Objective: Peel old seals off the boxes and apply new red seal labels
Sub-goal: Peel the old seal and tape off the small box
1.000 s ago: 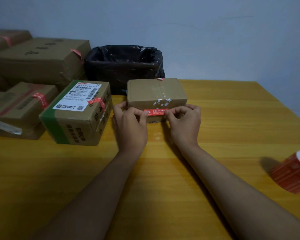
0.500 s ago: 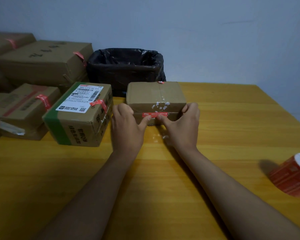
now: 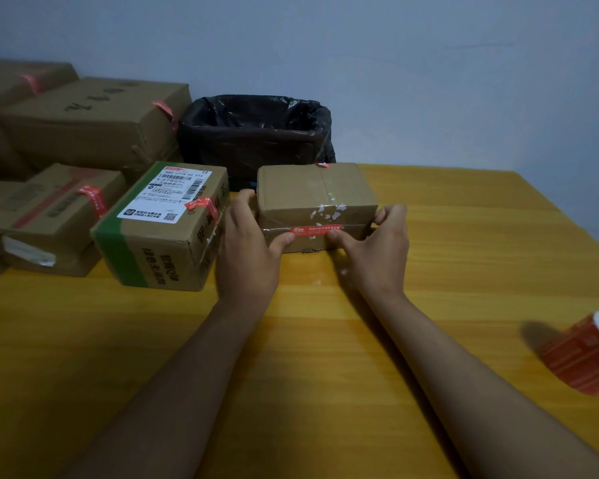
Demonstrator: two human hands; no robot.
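Observation:
A small brown cardboard box [image 3: 312, 191] sits on the yellow table in front of me. A new red seal label [image 3: 316, 229] lies across its near face, with white scraps of old seal [image 3: 327, 210] left above it. My left hand [image 3: 249, 250] holds the box's left end, fingers round the side and thumb pressing the label's left end. My right hand [image 3: 374, 250] holds the right end, thumb pressing the label's right end. A roll of red seal labels [image 3: 583, 357] lies at the right edge.
A box with a white shipping label and green tape [image 3: 163, 226] stands just left of my left hand. Several more sealed cardboard boxes [image 3: 94, 122] are stacked at the far left. A black-lined bin [image 3: 256, 133] stands behind the small box. The wooden table [image 3: 325, 357] has white flecks near the box.
Both hands have spread apart from the label's middle to the box's two ends, fingers now wrapping the sides. The label lies flatter on the near face.

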